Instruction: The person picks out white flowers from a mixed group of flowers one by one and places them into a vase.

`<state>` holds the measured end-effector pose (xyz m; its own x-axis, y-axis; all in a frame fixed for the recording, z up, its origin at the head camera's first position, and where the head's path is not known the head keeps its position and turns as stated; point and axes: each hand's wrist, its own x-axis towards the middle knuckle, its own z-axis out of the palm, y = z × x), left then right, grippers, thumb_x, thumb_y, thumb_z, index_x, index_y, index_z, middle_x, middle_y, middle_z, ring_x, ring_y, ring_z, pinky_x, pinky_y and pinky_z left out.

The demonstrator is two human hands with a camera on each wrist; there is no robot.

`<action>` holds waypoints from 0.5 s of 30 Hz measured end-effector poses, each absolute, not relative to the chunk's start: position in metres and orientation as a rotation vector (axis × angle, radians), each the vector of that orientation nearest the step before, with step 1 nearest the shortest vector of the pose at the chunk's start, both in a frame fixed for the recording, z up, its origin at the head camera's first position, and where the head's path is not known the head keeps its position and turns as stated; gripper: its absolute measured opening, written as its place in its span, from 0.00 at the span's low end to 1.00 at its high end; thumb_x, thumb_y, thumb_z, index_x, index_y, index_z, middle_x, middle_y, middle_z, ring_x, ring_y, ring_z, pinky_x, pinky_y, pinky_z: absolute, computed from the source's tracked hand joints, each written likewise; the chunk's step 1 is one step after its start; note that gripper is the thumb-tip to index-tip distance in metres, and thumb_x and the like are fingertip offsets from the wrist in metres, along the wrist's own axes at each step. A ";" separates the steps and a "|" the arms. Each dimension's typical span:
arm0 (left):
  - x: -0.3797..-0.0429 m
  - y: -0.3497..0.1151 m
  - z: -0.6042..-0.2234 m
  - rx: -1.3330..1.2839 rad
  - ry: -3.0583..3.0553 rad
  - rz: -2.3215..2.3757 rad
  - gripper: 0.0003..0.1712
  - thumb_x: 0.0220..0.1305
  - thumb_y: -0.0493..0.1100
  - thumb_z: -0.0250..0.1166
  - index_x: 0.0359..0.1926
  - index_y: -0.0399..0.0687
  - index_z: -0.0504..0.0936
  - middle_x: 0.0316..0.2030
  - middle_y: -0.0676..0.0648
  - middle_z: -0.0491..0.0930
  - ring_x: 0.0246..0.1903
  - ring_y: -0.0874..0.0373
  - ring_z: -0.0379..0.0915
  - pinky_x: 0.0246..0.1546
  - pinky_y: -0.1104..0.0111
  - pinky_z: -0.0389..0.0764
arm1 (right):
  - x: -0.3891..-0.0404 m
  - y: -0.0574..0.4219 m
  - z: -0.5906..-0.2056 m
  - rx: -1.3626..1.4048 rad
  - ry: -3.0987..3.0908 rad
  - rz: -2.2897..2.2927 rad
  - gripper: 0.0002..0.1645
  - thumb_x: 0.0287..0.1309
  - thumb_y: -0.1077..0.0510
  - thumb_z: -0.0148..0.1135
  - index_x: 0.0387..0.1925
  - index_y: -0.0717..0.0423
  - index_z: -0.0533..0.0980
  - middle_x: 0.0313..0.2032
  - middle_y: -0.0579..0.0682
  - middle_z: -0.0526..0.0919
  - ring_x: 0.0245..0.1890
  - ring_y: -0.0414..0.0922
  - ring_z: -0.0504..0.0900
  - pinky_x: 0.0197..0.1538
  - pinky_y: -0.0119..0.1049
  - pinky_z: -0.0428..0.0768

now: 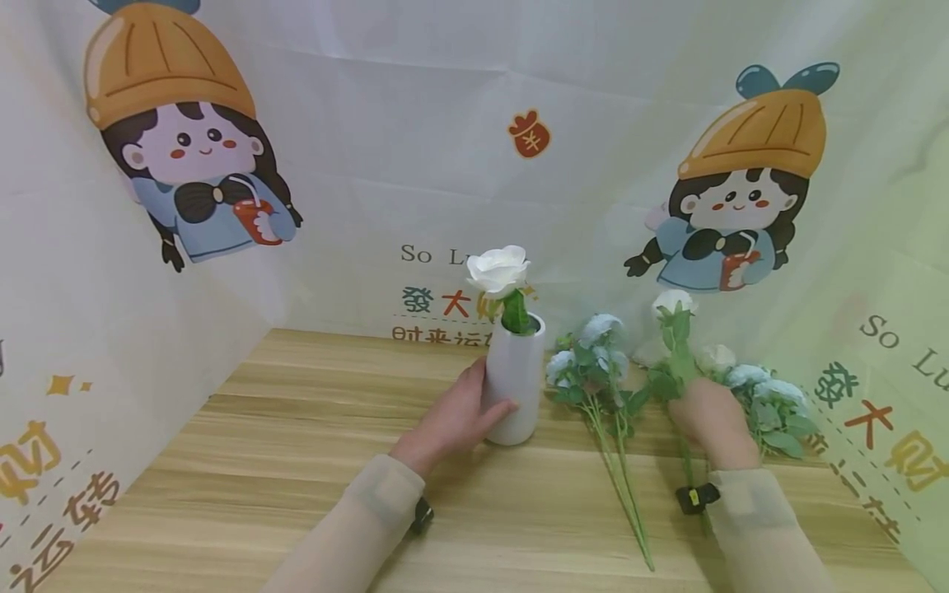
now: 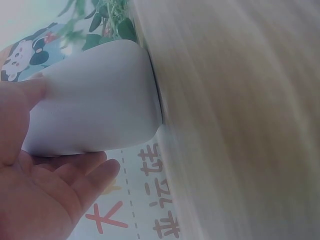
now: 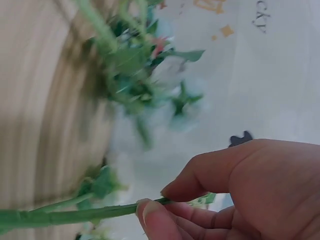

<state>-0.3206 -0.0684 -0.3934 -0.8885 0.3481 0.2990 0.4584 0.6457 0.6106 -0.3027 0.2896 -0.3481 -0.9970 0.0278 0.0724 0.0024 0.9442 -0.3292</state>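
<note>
A white vase (image 1: 515,383) stands upright on the wooden table with one white rose (image 1: 499,270) in its mouth. My left hand (image 1: 460,412) holds the vase low on its left side; in the left wrist view, thumb and fingers lie on either side of the vase (image 2: 100,100). At the right, my right hand (image 1: 712,416) pinches the green stem (image 3: 90,215) of another white rose (image 1: 675,303) between thumb and fingers. That rose is raised with its bloom upward, its stem running down past the wrist.
Between vase and right hand lies a pale blue flower spray (image 1: 604,362), stems toward the front. More blue flowers (image 1: 774,399) and a white rose (image 1: 717,357) lie behind and right of my right hand. A printed cloth (image 1: 460,165) hangs behind the wooden table (image 1: 311,428).
</note>
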 end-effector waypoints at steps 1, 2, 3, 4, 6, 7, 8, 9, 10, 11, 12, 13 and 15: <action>-0.321 -0.068 -0.394 -0.669 -2.706 -1.064 0.48 0.68 0.57 0.64 0.74 0.38 0.50 0.64 0.38 0.64 0.60 0.52 0.64 0.62 0.55 0.70 | -0.302 0.288 -0.346 -0.011 -3.005 0.510 0.17 0.60 0.60 0.50 0.15 0.55 0.69 0.16 0.53 0.73 0.14 0.49 0.71 0.16 0.39 0.71; -0.321 -0.068 -0.394 -0.670 -2.705 -1.063 0.48 0.68 0.57 0.64 0.74 0.38 0.50 0.64 0.38 0.64 0.60 0.52 0.64 0.62 0.56 0.69 | -0.302 0.286 -0.344 -0.005 -2.988 0.513 0.17 0.60 0.60 0.51 0.15 0.55 0.69 0.16 0.53 0.73 0.15 0.49 0.71 0.17 0.39 0.71; -0.321 -0.068 -0.394 -0.675 -2.701 -1.065 0.48 0.68 0.56 0.65 0.74 0.38 0.50 0.64 0.38 0.64 0.60 0.52 0.64 0.62 0.56 0.70 | -0.302 0.284 -0.342 -0.002 -2.978 0.512 0.17 0.60 0.59 0.51 0.16 0.56 0.68 0.17 0.53 0.73 0.15 0.49 0.71 0.17 0.40 0.70; -0.321 -0.068 -0.394 -0.677 -2.699 -1.064 0.48 0.68 0.56 0.64 0.74 0.38 0.50 0.64 0.38 0.64 0.60 0.52 0.64 0.62 0.56 0.70 | -0.302 0.281 -0.339 0.000 -2.963 0.523 0.16 0.61 0.59 0.51 0.18 0.56 0.68 0.17 0.53 0.72 0.16 0.49 0.70 0.17 0.40 0.70; -0.321 -0.068 -0.393 -0.678 -2.699 -1.066 0.47 0.68 0.56 0.64 0.74 0.38 0.50 0.64 0.38 0.64 0.59 0.52 0.64 0.62 0.56 0.69 | -0.301 0.277 -0.335 0.002 -2.938 0.539 0.15 0.63 0.58 0.50 0.20 0.57 0.66 0.17 0.53 0.70 0.16 0.49 0.69 0.17 0.40 0.69; -0.321 -0.068 -0.393 -0.679 -2.699 -1.064 0.47 0.68 0.56 0.64 0.74 0.38 0.50 0.64 0.38 0.64 0.59 0.52 0.64 0.62 0.56 0.69 | -0.300 0.274 -0.333 -0.002 -2.929 0.551 0.16 0.65 0.58 0.49 0.20 0.56 0.65 0.16 0.52 0.69 0.15 0.48 0.67 0.16 0.39 0.68; -0.320 -0.068 -0.393 -0.677 -2.701 -1.064 0.47 0.68 0.56 0.64 0.74 0.38 0.50 0.64 0.38 0.64 0.59 0.52 0.64 0.62 0.56 0.69 | -0.299 0.272 -0.331 0.002 -2.918 0.559 0.16 0.66 0.58 0.48 0.20 0.56 0.64 0.16 0.51 0.67 0.14 0.47 0.65 0.16 0.38 0.66; -0.320 -0.068 -0.393 -0.677 -2.702 -1.064 0.47 0.68 0.56 0.64 0.74 0.38 0.50 0.64 0.38 0.64 0.59 0.51 0.64 0.62 0.56 0.69 | -0.298 0.269 -0.328 0.009 -2.905 0.573 0.16 0.66 0.59 0.47 0.21 0.55 0.63 0.15 0.49 0.65 0.13 0.46 0.64 0.15 0.37 0.65; -0.320 -0.068 -0.393 -0.675 -2.705 -1.060 0.48 0.68 0.57 0.64 0.74 0.38 0.50 0.64 0.38 0.64 0.59 0.51 0.64 0.62 0.56 0.69 | -0.296 0.266 -0.326 0.016 -2.888 0.588 0.16 0.66 0.59 0.46 0.20 0.55 0.62 0.15 0.48 0.64 0.13 0.45 0.62 0.15 0.37 0.64; -0.320 -0.068 -0.393 -0.674 -2.705 -1.060 0.48 0.68 0.56 0.64 0.74 0.38 0.50 0.64 0.38 0.64 0.59 0.51 0.64 0.62 0.56 0.69 | -0.295 0.264 -0.324 0.022 -2.870 0.601 0.16 0.66 0.60 0.45 0.20 0.54 0.61 0.14 0.48 0.62 0.12 0.45 0.61 0.14 0.37 0.63; -0.320 -0.068 -0.393 -0.673 -2.707 -1.059 0.48 0.69 0.57 0.64 0.74 0.38 0.50 0.64 0.38 0.64 0.59 0.51 0.64 0.62 0.56 0.69 | -0.294 0.261 -0.322 0.034 -2.850 0.611 0.17 0.65 0.61 0.44 0.19 0.54 0.60 0.13 0.47 0.61 0.12 0.44 0.60 0.14 0.36 0.63; -0.320 -0.068 -0.393 -0.673 -2.708 -1.057 0.48 0.69 0.57 0.64 0.74 0.38 0.50 0.64 0.38 0.64 0.59 0.51 0.64 0.62 0.55 0.69 | -0.292 0.259 -0.320 0.046 -2.831 0.619 0.15 0.65 0.61 0.44 0.20 0.54 0.60 0.14 0.47 0.61 0.12 0.44 0.59 0.14 0.36 0.62; -0.320 -0.068 -0.392 -0.672 -2.711 -1.056 0.47 0.69 0.57 0.64 0.74 0.38 0.50 0.64 0.38 0.64 0.59 0.51 0.64 0.62 0.56 0.69 | -0.289 0.254 -0.317 0.070 -2.792 0.641 0.11 0.64 0.62 0.43 0.24 0.59 0.64 0.16 0.48 0.63 0.12 0.43 0.59 0.14 0.35 0.62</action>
